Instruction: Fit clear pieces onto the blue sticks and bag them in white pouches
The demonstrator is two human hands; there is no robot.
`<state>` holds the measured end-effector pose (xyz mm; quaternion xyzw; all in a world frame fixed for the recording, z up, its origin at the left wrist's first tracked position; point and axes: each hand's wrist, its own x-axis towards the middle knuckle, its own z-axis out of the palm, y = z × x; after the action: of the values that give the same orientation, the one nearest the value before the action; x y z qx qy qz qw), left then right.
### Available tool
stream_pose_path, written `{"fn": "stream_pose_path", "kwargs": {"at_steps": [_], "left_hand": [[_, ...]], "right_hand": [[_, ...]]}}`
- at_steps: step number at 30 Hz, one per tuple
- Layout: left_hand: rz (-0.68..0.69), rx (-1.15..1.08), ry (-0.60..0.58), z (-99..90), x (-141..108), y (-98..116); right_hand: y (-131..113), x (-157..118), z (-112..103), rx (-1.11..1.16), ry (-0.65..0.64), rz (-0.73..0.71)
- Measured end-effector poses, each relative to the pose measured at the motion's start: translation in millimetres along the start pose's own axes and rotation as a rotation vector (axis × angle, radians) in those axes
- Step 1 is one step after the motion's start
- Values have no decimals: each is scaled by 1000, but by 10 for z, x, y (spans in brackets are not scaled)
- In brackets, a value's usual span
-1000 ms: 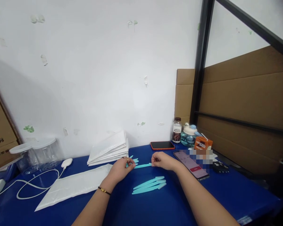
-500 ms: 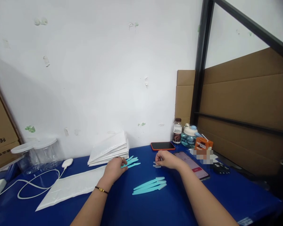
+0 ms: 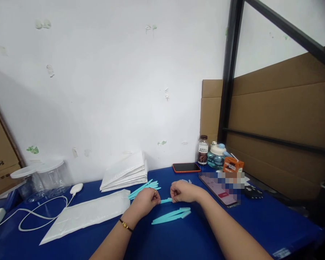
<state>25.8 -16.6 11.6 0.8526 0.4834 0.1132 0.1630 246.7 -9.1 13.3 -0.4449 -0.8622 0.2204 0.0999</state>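
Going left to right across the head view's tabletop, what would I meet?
Clear lidded jars, white cabled device, stacked white mailers, left hand, turquoise razor, right hand, brown-capped bottle, water bottle, orange carton.

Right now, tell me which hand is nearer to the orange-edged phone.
Right. The right hand is on the near side of the orange-edged phone, apart from it; the left hand is farther off, nearer the wearer and to the left.
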Motion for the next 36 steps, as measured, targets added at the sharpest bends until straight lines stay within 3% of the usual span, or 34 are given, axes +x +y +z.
{"fn": "stream_pose_path", "kwargs": {"at_steps": [3,6,9,12,15,18,22,27,30,34,36], "left_hand": [[-39,76,80,-127,2,-132],[-164,128,121,-263,-11,-310],[-238,139,168,-316,-24,-396],[-170,64,199,-275,-39,-295],[-78,-36,91,-180,-63,-83],[-10,-92,-32,-73,-88,82],[25,-95,-92,33,-72,138],[13,-35,-19,-12,7,70],[-36,36,33,-136,21,-106],[-188,108,86,-296,1,-423],[-228,105,139,-322,-14,-472]], "right_hand": [[114,-28,-69,-2,120,39],[285,-68,-139,35,226,144],[369,-122,-186,79,259,190],[311,-174,-201,166,76,135],[180,-179,-164,150,-158,112],[57,-128,-86,74,-219,127],[-49,-57,-13,33,-126,84],[-58,-54,-58,40,14,9],[65,-80,-118,45,102,37],[275,-117,-181,69,209,180],[317,-141,-204,86,242,192]]}}
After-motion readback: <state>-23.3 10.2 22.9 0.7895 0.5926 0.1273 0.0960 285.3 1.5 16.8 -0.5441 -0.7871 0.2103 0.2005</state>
